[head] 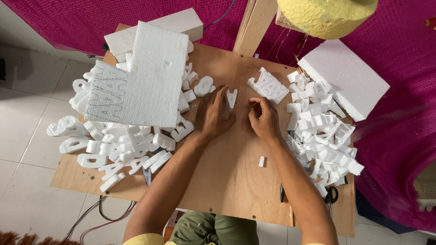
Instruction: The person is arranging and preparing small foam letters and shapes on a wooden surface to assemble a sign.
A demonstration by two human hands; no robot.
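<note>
Foam letter: a white A-shaped cut-out (231, 98) sits on the wooden counter (227, 177), near the middle of its far half.
Long axis: it runs roughly away from the person, the wide end farther off, the narrow end pointing back toward the hands.
Left hand: the left hand (211, 117) lies palm down just left of the letter, its fingers (221, 97) stretched forward and slightly spread, fingertips touching or almost touching the letter's left edge; I cannot tell whether they pinch it.
Right hand: the right hand (265, 119) rests on the counter to the letter's right, apart from it, fingers curled in loosely and holding nothing I can make out.
Nearer hand: the left 1; the letter lies ahead of and right of its fingertips.
Around: a big foam sheet (150, 77) traced with letters at left, a heap of cut letters (113, 140) below it, foam offcuts (320, 131) at right, a small traced piece (268, 86) beyond the right hand, scissors (330, 195) at the near right edge.
</note>
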